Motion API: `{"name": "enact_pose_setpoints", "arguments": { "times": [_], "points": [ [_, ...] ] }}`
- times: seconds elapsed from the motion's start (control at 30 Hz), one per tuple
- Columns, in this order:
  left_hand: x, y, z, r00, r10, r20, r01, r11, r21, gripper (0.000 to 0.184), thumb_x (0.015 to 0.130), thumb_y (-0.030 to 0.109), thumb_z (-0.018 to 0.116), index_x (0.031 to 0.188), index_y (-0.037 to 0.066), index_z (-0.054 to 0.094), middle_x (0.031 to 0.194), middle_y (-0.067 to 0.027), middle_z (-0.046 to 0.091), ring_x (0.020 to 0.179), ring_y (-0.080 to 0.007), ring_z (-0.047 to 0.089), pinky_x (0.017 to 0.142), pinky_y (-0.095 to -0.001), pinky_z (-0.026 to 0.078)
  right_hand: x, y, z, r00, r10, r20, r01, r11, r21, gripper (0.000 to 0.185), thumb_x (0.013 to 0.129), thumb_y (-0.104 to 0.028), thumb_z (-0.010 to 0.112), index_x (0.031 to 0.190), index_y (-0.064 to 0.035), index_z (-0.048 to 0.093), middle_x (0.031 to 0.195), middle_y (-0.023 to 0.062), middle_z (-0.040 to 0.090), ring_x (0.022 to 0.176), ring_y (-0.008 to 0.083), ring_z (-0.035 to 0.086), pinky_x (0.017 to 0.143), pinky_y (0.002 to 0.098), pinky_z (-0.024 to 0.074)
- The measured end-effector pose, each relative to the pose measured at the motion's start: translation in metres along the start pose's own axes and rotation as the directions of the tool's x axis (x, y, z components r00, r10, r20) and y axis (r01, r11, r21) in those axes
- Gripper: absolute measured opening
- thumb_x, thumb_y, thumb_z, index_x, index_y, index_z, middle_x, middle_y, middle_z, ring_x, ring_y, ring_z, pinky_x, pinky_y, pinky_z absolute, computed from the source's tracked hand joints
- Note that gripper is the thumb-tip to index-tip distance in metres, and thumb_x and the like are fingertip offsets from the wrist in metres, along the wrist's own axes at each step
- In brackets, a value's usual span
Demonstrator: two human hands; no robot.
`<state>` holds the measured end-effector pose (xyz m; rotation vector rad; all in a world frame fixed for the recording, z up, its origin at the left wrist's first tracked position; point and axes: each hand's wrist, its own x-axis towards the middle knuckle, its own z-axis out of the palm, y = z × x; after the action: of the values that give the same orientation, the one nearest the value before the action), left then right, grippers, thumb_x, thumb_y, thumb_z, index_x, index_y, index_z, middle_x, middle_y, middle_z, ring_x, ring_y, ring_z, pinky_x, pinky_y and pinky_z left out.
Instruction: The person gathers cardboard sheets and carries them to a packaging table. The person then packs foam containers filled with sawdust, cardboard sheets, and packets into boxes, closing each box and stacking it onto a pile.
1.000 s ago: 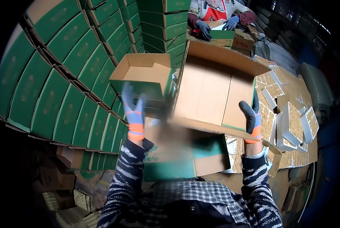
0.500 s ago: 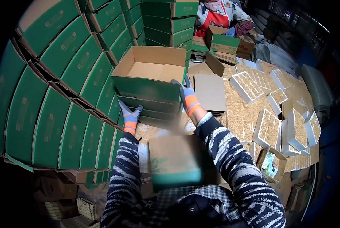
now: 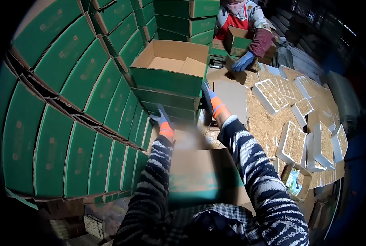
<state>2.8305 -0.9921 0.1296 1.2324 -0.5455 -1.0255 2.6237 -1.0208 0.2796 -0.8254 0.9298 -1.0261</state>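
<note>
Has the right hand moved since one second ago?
Yes. Against the white trays, the right hand has shifted left, away from them, to the right side of the stacked open box.

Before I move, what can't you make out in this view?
All in the head view:
Right hand: the back of the hand hides its palm and any grip on the open box.
Near box: a blurred smudge covers its upper part.
Co-worker's other hand: not visible, perhaps behind the small box.
Stacked green boxes: top edge cuts some off; printed marks too small to read.
</note>
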Motion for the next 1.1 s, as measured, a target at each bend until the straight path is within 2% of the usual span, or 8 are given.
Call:
{"name": "enact_pose_setpoints", "arguments": {
  "times": [0.03, 0.1, 0.13, 0.23, 0.37, 0.67, 0.83, 1.1],
  "points": [
    [-0.028, 0.046, 0.021, 0.976, -0.2, -0.086, 0.182, 0.966, -0.182, 0.117, 0.083, 0.074, 0.061, 0.159, 0.027, -0.014, 0.167, -0.0081, 0.01, 0.149, -0.0416, 0.019, 0.107, -0.0716, 0.029, 0.005, 0.002, -0.009, 1.0, -0.001, 0.03, 0.001, 1.0, -0.002, 0.075, 0.092, -0.058, 0.06, 0.153, -0.0198, 0.036, 0.132, 0.0063, 0.054, 0.11, 0.0237, 0.057, 0.087, 0.0391, 0.0496],
    [0.009, -0.01, 0.0, 0.987, 0.109, 0.119, -0.144, 0.267, 0.953, 0.085, 0.095, 0.053, 0.055, 0.161, 0.015, 0.016, 0.165, -0.0121, 0.018, 0.146, -0.036, 0.02, 0.108, -0.0626, 0.035, 0.001, 0.003, -0.025, 0.999, -0.023, 0.029, 0.025, 0.998, -0.061, 0.072, 0.096, -0.054, 0.058, 0.154, -0.0186, 0.035, 0.128, 0.0054, 0.054, 0.107, 0.022, 0.056, 0.087, 0.0363, 0.0486],
    [-0.02, 0.017, 0.004, 0.997, -0.049, -0.067, 0.079, 0.797, 0.599, 0.097, 0.09, 0.055, 0.064, 0.161, 0.016, 0.011, 0.163, -0.0123, 0.022, 0.14, -0.036, 0.031, 0.107, -0.0566, 0.037, -0.007, 0.01, -0.035, 0.996, -0.085, -0.006, 0.083, 0.977, -0.197, 0.067, 0.098, -0.047, 0.058, 0.154, -0.0172, 0.036, 0.14, 0.0094, 0.049, 0.118, 0.0261, 0.054, 0.095, 0.0378, 0.0467],
    [-0.021, -0.063, -0.049, 0.92, 0.005, 0.392, -0.115, 0.959, 0.258, 0.08, 0.092, 0.051, 0.064, 0.154, 0.011, 0.033, 0.155, -0.0131, 0.04, 0.139, -0.0306, 0.04, 0.11, -0.0453, 0.037, -0.078, 0.052, -0.061, 0.822, -0.564, 0.075, 0.404, 0.486, -0.775, 0.067, 0.096, -0.033, 0.065, 0.151, -0.0051, 0.039, 0.151, 0.0216, 0.044, 0.135, 0.038, 0.047, 0.109, 0.041, 0.041],
    [-0.165, 0.013, -0.05, 0.544, -0.325, 0.774, -0.789, 0.116, 0.603, 0.071, 0.089, 0.055, 0.061, 0.141, 0.008, 0.052, 0.148, -0.0203, 0.046, 0.142, -0.0325, 0.038, 0.116, -0.0512, 0.03, -0.271, 0.111, -0.05, 0.921, -0.102, 0.376, 0.336, -0.281, -0.899, 0.082, 0.085, -0.05, 0.066, 0.148, -0.0046, 0.04, 0.153, 0.0239, 0.038, 0.143, 0.0449, 0.032, 0.12, 0.0536, 0.0227],
    [-0.259, 0.175, 0.003, 0.63, -0.299, 0.717, -0.722, 0.114, 0.682, 0.067, 0.074, 0.058, 0.074, 0.118, 0.008, 0.069, 0.104, -0.0149, 0.073, 0.096, -0.0328, 0.068, 0.088, -0.0429, 0.049, -0.36, -0.014, -0.075, 0.621, -0.678, 0.393, 0.344, -0.215, -0.914, 0.068, 0.083, -0.035, 0.071, 0.139, -0.0025, 0.05, 0.147, 0.0219, 0.045, 0.136, 0.0446, 0.04, 0.116, 0.0544, 0.0287],
    [-0.323, 0.215, 0.03, 0.278, 0.202, 0.939, -0.945, -0.12, 0.306, 0.041, 0.079, 0.038, 0.079, 0.097, 0.003, 0.065, 0.083, -0.0151, 0.067, 0.082, -0.0357, 0.066, 0.07, -0.0429, 0.051, -0.363, -0.037, -0.089, 0.556, -0.718, 0.419, 0.271, -0.32, -0.908, 0.059, 0.083, -0.037, 0.071, 0.135, -0.0109, 0.056, 0.139, 0.0106, 0.055, 0.13, 0.0317, 0.048, 0.116, 0.0536, 0.0294],
    [-0.282, 0.258, 0.046, 0.38, -0.458, 0.804, -0.911, -0.032, 0.412, 0.036, 0.095, 0.03, 0.059, 0.119, 0.004, 0.062, 0.104, -0.0217, 0.068, 0.096, -0.0397, 0.065, 0.085, -0.0448, 0.051, -0.421, -0.048, -0.114, 0.277, -0.669, 0.69, 0.737, -0.312, -0.599, 0.017, 0.072, -0.029, 0.074, 0.087, -0.0219, 0.069, 0.079, -0.0028, 0.062, 0.077, 0.0229, 0.061, 0.09, 0.042, 0.0485]
  ]
}}
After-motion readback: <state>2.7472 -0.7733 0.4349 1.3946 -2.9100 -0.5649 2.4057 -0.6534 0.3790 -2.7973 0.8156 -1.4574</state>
